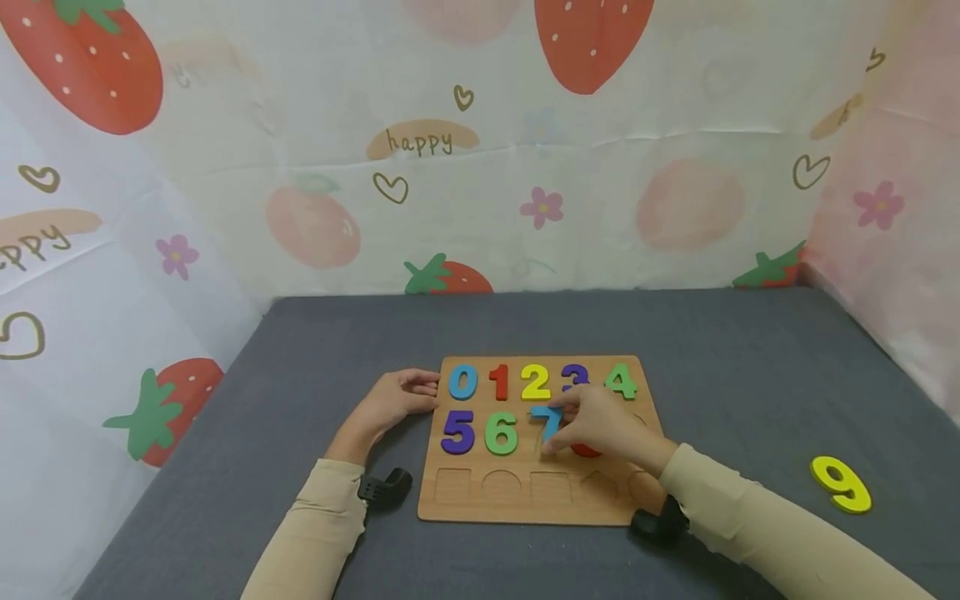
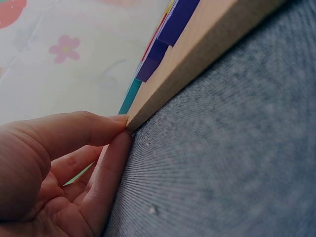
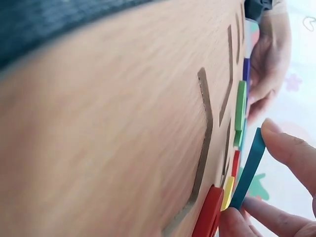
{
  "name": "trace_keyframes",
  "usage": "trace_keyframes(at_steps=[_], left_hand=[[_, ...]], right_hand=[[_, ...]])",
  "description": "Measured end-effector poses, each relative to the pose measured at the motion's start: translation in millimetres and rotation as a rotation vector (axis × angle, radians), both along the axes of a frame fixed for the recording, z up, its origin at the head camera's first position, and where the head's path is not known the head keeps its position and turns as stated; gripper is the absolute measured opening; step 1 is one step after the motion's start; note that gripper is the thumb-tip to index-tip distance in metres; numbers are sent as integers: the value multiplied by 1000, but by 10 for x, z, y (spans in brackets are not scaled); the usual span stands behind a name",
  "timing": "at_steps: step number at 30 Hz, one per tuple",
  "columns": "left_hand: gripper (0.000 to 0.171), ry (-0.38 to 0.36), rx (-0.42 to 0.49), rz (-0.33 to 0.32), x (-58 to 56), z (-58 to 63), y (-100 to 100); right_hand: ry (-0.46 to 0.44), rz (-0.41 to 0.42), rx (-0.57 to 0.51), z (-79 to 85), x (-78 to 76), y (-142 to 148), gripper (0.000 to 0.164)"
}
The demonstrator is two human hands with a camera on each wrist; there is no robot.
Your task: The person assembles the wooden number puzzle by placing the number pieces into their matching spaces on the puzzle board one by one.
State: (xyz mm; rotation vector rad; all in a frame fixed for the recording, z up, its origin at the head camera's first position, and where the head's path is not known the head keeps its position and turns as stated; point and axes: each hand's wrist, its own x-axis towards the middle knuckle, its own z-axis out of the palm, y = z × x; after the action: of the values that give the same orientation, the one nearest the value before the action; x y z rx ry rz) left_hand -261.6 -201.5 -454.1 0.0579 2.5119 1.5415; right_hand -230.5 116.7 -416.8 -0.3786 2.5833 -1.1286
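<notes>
A wooden number board (image 1: pixel 517 510) lies on the grey cloth. My left hand (image 1: pixel 393 406) is at its left side; in the left wrist view, thumb and a finger (image 2: pixel 74 131) pinch the board's edge. My right hand (image 1: pixel 603 423) pinches a blue number 7 (image 1: pixel 548 421) over the middle row. The right wrist view shows the blue 7 (image 3: pixel 251 165) tilted, with its upper end off the board; whether the lower end touches is unclear. A red piece (image 1: pixel 586 451) sits mostly hidden beneath the right hand, and the purple 3 (image 1: pixel 574 372) is partly covered.
A yellow number 9 (image 1: pixel 842 484) lies on the cloth to the right. Blue 0 (image 1: pixel 462 382), red 1 (image 1: pixel 498 382), yellow 2 (image 1: pixel 536 383), green 4 (image 1: pixel 621 382), purple 5 (image 1: pixel 458 432) and green 6 (image 1: pixel 501 433) sit on the board. Shape recesses run along its near row.
</notes>
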Motion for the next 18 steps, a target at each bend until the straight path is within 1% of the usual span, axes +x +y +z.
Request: trace_keyframes(at_steps=[7, 10, 14, 18], left_hand=[[49, -2, -10, 1, -7, 8, -3], [50, -4, -13, 3, -2, 6, 1], [50, -4, -11, 8, 15, 18, 9], [50, 0, -12, 9, 10, 19, 12]], right_hand=[[-7, 12, -24, 20, -12, -68, 60], [1, 36, -36, 6, 0, -89, 55], [16, 62, -38, -17, -2, -115, 38], [28, 44, -1, -12, -5, -142, 40]])
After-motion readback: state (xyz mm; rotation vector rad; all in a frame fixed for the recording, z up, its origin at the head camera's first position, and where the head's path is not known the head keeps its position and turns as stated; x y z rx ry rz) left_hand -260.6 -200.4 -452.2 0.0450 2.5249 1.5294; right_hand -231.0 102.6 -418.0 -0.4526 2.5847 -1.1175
